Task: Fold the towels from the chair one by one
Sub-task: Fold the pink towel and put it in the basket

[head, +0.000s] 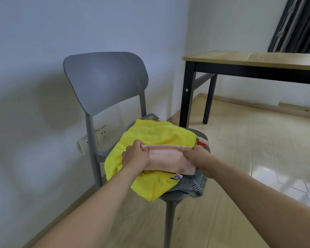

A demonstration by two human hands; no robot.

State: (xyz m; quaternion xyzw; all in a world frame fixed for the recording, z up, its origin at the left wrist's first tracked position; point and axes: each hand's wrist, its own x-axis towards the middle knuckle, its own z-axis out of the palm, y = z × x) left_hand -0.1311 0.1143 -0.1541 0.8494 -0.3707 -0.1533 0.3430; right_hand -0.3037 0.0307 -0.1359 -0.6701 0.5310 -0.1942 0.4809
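Gripping the pink towel (pixel 166 159) at both ends, the person is working over the chair (pixel 104 81) seat: the left hand (pixel 135 156) is curling its fingers round the towel's left end, and the right hand (pixel 195 158) is pinching the right end with thumb on top. The pink towel is lying as a narrow, already doubled band on top of the pile, so its fold is looking partly done, probably one more fold to go. Under it the yellow towel (pixel 150 136) is spreading unfolded across the seat and hanging off the front edge; a grey patterned cloth (pixel 193 185) is poking out at the front right, and a red-and-white piece (pixel 201 143) is showing at the right. No folded stack is showing anywhere, so most of the task is looking left. No containers are showing; the chair seat is acting as the only holder, and the wooden table (pixel 249 59) is standing well apart to the right.
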